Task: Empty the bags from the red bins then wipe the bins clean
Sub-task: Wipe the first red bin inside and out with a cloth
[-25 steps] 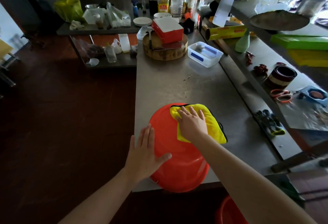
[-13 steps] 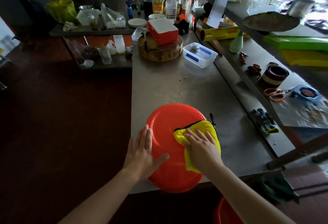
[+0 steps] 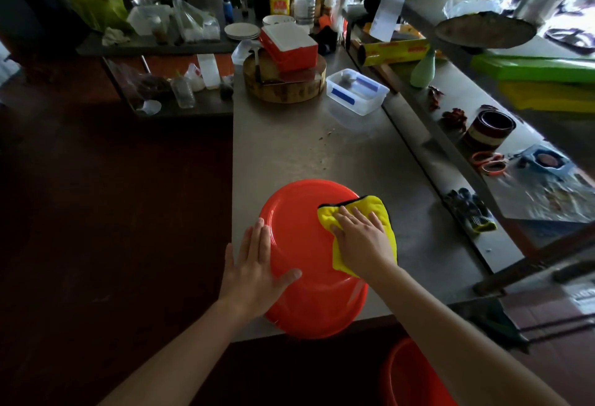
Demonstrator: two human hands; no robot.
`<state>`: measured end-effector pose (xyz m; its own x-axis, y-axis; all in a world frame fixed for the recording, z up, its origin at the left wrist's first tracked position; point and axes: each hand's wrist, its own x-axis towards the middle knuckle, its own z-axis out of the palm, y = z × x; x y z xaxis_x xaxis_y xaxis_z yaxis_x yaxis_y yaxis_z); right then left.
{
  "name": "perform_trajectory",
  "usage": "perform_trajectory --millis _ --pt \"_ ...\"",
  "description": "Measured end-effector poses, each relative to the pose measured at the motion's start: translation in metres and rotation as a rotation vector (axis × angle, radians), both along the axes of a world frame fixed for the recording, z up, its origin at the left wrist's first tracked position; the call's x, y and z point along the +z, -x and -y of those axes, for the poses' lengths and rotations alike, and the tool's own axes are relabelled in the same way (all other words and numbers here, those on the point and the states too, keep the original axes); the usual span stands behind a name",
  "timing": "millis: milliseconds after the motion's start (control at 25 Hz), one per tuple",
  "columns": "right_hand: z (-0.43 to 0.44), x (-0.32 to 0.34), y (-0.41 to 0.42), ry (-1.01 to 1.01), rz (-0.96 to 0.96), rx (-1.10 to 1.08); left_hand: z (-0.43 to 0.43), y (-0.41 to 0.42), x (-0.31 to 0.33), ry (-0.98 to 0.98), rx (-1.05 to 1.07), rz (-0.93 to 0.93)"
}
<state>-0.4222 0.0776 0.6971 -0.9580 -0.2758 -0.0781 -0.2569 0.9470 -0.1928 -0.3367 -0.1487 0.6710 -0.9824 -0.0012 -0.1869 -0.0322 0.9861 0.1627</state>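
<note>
The upturned red bin (image 3: pixel 299 231) overhangs the counter (image 3: pixel 322 154) edge just under the left grip (image 3: pixel 254 273), so a hard sideways wipe could, I judge, slide or tip it off toward the second red bin (image 3: pixel 415 376) below; the left grip lies flat, fingers apart, steadying the bin's side; the right grip (image 3: pixel 360 238), also flat, presses the yellow cloth (image 3: pixel 376 209) onto its base; the plastic looks glossy and smooth, no bag showing.

Lays the left hand (image 3: pixel 254 272) flat, palm down, forearm in from 7 o'clock, fingers straight and together toward 12, thumb spread toward 2. Presses the right hand (image 3: pixel 360 238) palm down, forearm from 5 o'clock, fingers slightly spread toward 11.
</note>
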Motion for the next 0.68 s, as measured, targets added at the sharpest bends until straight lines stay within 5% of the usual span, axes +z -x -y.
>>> perform_trajectory --millis 320,520,680 --pt "0.005 -0.007 -0.066 0.109 -0.022 0.022 0.002 -0.003 0.002 -0.023 0.002 0.004" --pt "0.045 -0.004 -0.061 0.035 0.06 0.185 0.003 -0.004 -0.004 -0.157 0.024 -0.001" --pt "0.07 -0.006 -0.043 0.047 0.066 0.252 0.007 -0.003 -0.014 -0.073 0.009 -0.1"
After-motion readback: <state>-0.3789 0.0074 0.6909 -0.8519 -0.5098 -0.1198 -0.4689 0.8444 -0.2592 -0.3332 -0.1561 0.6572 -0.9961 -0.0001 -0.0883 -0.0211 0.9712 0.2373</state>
